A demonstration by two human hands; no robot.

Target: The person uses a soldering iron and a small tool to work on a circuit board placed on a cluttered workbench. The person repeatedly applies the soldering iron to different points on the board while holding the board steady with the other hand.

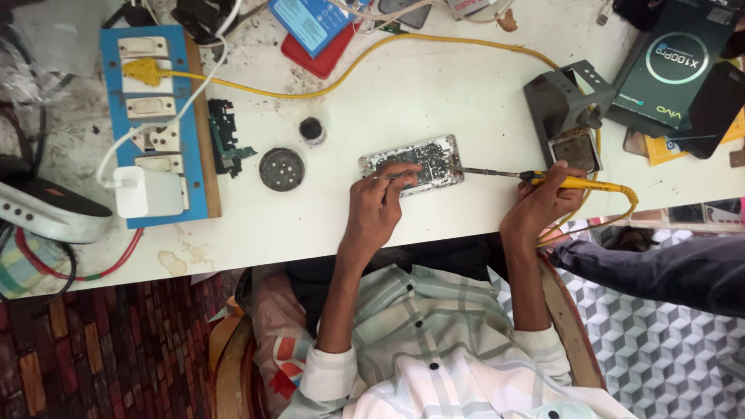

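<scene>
We see the left hand (378, 203) with its fingers (394, 175) pinched around a thin pair of tweezers (386, 176), whose tip rests on the near edge of an opened phone (412, 164). The phone lies flat on the white table (403, 85), its back off and its circuit board showing, just beyond the fingertips and partly covered by them.

The right hand (542, 203) is clenched around the yellow handle of a soldering iron (535, 178). The iron's dark metal shaft runs leftward from the thumb and forefinger, and its tip meets the right end of the phone. So the phone sits between the two hands, touched by a tool from each side.

From the iron's handle a yellow cable (434, 43) loops past the wrist and away across the table to a yellow plug on a blue socket board (155, 124) at the left, where a white charger (147, 192) is also plugged in.

Left of the phone lie a round dark perforated disc (281, 169), a small round tin (311, 129) and a loose black phone frame part (225, 136). Right of the phone stands a grey metal iron stand (564, 105) with a sponge tray, and beyond it a dark phone box (679, 62). A red and blue packet (318, 31) lies at the far edge.

Another person's dark sleeve (660, 268) reaches in from the right, below the table edge.
</scene>
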